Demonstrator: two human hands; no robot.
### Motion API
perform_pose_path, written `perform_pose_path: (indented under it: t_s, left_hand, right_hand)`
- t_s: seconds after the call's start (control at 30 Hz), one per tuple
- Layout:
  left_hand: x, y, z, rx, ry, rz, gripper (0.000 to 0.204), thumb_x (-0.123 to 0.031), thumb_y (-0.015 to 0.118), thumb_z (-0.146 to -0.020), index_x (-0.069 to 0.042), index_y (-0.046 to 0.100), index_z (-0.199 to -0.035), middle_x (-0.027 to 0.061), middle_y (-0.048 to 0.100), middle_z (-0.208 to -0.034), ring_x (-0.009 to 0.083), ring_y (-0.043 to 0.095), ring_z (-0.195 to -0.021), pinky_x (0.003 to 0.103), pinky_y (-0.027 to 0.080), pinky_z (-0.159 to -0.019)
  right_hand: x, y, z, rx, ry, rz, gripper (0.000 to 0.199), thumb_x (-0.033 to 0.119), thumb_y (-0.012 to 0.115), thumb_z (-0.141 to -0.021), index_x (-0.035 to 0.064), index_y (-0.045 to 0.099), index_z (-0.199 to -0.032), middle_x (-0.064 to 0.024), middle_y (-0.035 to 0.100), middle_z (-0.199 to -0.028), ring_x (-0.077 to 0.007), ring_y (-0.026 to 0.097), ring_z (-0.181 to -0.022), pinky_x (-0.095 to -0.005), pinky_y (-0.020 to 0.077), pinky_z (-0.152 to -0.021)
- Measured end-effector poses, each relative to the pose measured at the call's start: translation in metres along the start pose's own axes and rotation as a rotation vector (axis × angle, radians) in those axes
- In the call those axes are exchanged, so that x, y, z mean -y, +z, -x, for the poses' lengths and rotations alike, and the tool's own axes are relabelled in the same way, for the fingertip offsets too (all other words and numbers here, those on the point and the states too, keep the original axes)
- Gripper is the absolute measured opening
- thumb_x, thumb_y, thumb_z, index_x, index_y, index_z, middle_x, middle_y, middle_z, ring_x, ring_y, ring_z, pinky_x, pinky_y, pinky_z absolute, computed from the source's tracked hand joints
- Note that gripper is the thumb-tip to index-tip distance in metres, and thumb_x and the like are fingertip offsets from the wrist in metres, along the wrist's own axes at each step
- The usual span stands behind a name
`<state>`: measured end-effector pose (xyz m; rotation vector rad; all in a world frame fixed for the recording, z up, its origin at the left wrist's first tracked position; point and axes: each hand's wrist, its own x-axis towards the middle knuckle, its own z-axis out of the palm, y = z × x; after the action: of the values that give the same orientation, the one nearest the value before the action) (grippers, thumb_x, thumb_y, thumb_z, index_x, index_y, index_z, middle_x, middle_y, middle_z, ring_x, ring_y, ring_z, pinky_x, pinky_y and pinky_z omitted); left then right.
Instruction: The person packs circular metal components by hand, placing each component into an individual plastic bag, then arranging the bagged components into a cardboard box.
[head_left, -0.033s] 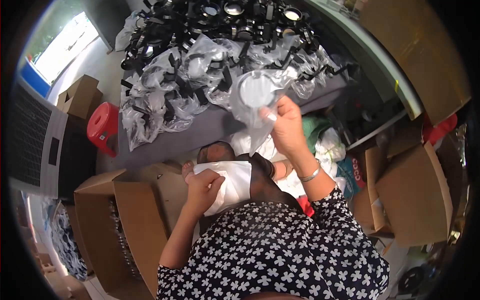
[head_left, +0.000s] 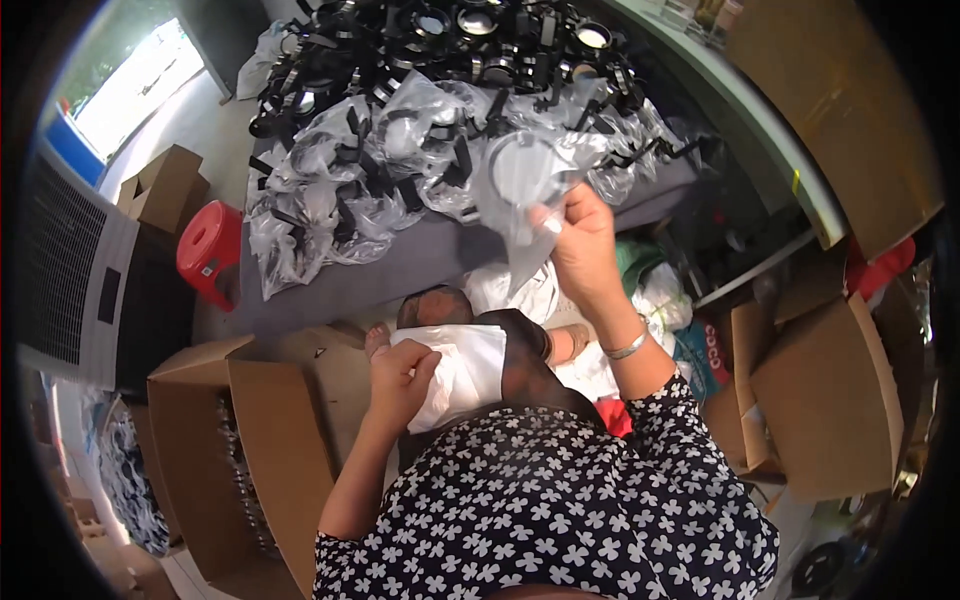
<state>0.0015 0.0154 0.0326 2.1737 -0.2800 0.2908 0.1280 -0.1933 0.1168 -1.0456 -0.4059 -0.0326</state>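
In front of me, my right hand (head_left: 588,250) is closed on the edge of a clear plastic bag (head_left: 520,240). A round, pale grey-rimmed piece (head_left: 522,170) shows through the bag, its exact kind blurred. Low over my lap, my left hand (head_left: 400,380) has curled fingers, with thumb and forefinger pressed together, against a white sheet-like stack (head_left: 472,365). What those fingers pinch is hidden. Just beyond the right hand, several black-handled pieces wrapped in clear plastic (head_left: 340,150) lie along the near part of the grey-covered table (head_left: 390,255).
Black pieces with round shiny faces (head_left: 475,22) crowd the table's far part. A red stool (head_left: 205,245) stands at its left. Open cardboard boxes flank me, one at left (head_left: 285,430), one at right (head_left: 825,390). A grey vented appliance (head_left: 70,270) is at far left.
The whole view has shifted slightly. My right hand has risen a little to the right with the bag. The left hand stays almost where it was.
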Motion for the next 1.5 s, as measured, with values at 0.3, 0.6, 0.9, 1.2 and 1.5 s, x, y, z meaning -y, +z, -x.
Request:
perform_pose_path:
  t_s: [0.3,0.6,0.9,1.2,1.5]
  left_hand:
    - [0.031,-0.007,0.016,-0.456,-0.226,-0.061,0.009,-0.004,0.061,-0.074,0.001,0.056,-0.08,0.0116,0.056,-0.074,0.0202,0.055,-0.063,0.029,0.044,-0.059]
    - [0.07,0.004,0.022,-0.261,-0.472,-0.013,0.057,-0.017,0.074,-0.065,-0.001,0.048,-0.114,0.0135,0.059,-0.095,0.0207,0.057,-0.086,0.03,0.046,-0.075]
    - [0.08,0.038,0.043,-0.063,-0.661,0.373,0.043,-0.012,0.074,-0.063,0.005,0.056,-0.097,0.0102,0.062,-0.081,0.017,0.059,-0.07,0.03,0.047,-0.064]
    - [0.041,0.028,0.035,-0.182,-0.553,0.655,0.022,0.004,0.062,-0.068,0.001,0.061,-0.09,0.006,0.063,-0.079,0.0135,0.059,-0.071,0.026,0.047,-0.063]
    - [-0.043,-0.007,-0.014,-0.024,-0.488,0.815,0.047,0.0,0.065,-0.066,0.006,0.049,-0.11,0.014,0.059,-0.099,0.0233,0.059,-0.087,0.034,0.046,-0.079]
  right_hand:
    - [-0.001,0.078,-0.149,0.245,-0.89,1.33,0.012,0.006,0.054,-0.072,0.0013,0.05,-0.081,-0.0178,0.055,-0.081,-0.0353,0.055,-0.076,-0.0437,0.0444,-0.063]
    - [-0.05,0.081,-0.187,0.529,-0.692,2.05,0.013,0.013,0.055,-0.071,0.0076,0.065,-0.076,-0.0105,0.065,-0.08,-0.0254,0.063,-0.08,-0.0473,0.042,-0.078]
    - [-0.052,0.024,-0.013,0.872,-0.06,1.312,0.033,0.025,0.065,-0.072,0.0,0.057,-0.092,-0.0186,0.06,-0.083,-0.0356,0.058,-0.079,-0.0399,0.0466,-0.068]
    - [-0.105,-0.061,0.069,0.493,0.471,0.55,0.079,0.026,0.076,-0.065,-0.0039,0.036,-0.126,-0.0187,0.047,-0.122,-0.0256,0.044,-0.115,-0.0348,0.0348,-0.097]
    - [-0.09,-0.071,0.103,0.236,0.573,-0.725,0.093,0.061,0.058,-0.067,-0.0022,0.03,-0.13,-0.0154,0.04,-0.129,-0.0266,0.036,-0.121,-0.0407,0.0253,-0.103]
